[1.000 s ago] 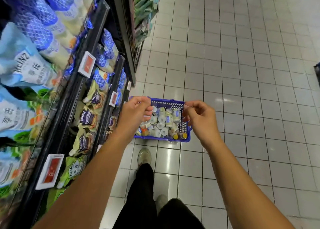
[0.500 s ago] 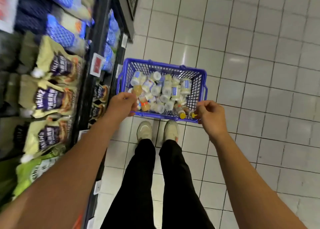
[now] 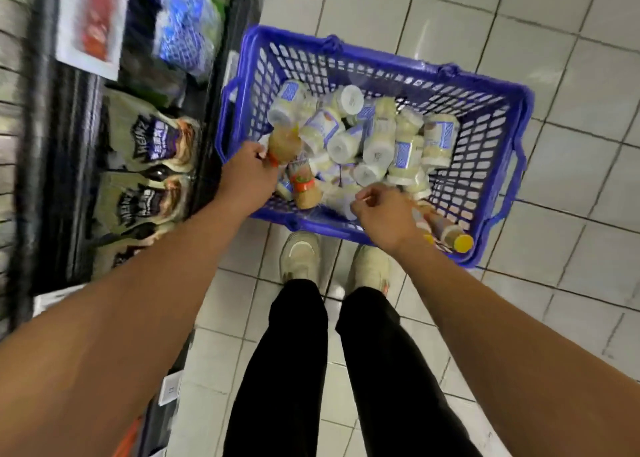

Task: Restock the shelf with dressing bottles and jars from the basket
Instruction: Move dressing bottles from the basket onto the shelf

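While L hand [image 3: 247, 176] grips 1 bottle [image 3: 284, 141], R hand [image 3: 384, 214] over 1 basket [image 3: 294, 36].

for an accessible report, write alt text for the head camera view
A person's two hands reach into a blue basket of pale jars and amber bottles on a tiled floor; the left hand touches one amber bottle, the right hand hovers curled over the jars. Heinz pouches line the shelf at left.
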`<state>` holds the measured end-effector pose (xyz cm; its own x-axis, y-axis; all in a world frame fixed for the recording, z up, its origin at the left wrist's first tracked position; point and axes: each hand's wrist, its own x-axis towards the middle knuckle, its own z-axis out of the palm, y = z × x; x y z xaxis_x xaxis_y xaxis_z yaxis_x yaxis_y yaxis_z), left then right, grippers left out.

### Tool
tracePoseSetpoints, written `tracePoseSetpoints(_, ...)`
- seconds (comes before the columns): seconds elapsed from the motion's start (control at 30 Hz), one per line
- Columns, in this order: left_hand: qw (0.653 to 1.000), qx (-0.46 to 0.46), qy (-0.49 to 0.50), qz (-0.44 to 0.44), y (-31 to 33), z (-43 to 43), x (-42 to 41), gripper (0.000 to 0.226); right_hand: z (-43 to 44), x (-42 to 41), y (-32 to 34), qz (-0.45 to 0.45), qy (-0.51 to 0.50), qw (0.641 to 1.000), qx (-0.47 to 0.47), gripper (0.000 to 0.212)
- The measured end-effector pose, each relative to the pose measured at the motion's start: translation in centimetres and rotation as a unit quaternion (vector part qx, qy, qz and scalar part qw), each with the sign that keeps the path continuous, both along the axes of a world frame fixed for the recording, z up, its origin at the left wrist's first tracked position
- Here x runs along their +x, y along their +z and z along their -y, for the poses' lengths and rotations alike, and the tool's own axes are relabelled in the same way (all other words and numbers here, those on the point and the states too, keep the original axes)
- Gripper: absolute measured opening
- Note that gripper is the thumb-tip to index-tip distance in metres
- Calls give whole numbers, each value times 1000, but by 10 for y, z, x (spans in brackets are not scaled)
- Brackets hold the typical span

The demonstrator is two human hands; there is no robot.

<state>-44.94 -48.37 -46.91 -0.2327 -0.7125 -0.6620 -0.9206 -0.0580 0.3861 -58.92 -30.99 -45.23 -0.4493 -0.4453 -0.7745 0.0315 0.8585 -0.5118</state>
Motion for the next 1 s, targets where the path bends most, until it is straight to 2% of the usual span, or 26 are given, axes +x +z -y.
tracePoseSetpoints(0.17, 998, 0, -24, -64, -47, 8, -6, 72, 51, 33, -59, 7, 57, 998, -14, 15)
tracePoseSetpoints(0.27, 994, -21, -41, -96, -63, 16, -10, 83, 72, 50, -84, -2, 71, 997, 1, 35)
tracePoseSetpoints(0.47, 987, -70, -113, -93, -77, 25, -15, 69, 90, 68, -112, -53, 81, 993, 67, 55)
tracePoseSetpoints(0.6, 977, -101, -164, -95, -62, 23, -16, 65, 94, 69, -119, -64, 104, 989, 81, 47)
tracePoseSetpoints(0.7, 974, -134, -164, -86, -49, 23, -13, 64, 90, 64, -114, -24, 62, 997, 29, 37)
tracePoseSetpoints(0.77, 975, -160, -121, -99, -37, 19, -9, 63, 83, 59, -103, -5, -5, 1000, -9, 31)
tracePoseSetpoints(0.9, 980, -151, 60, -115, -12, 8, 1, 59, 62, 48, -77, 20, -116, 992, -38, 19)
tracePoseSetpoints(0.97, 970, -70, 206, -107, -4, 3, 4, 52, 52, 42, -64, 42, -159, 986, -41, 15)
tracePoseSetpoints(1.0, 949, 9, 290, -121, -1, 1, 4, 46, 49, 39, -57, 48, -173, 983, -40, 13)
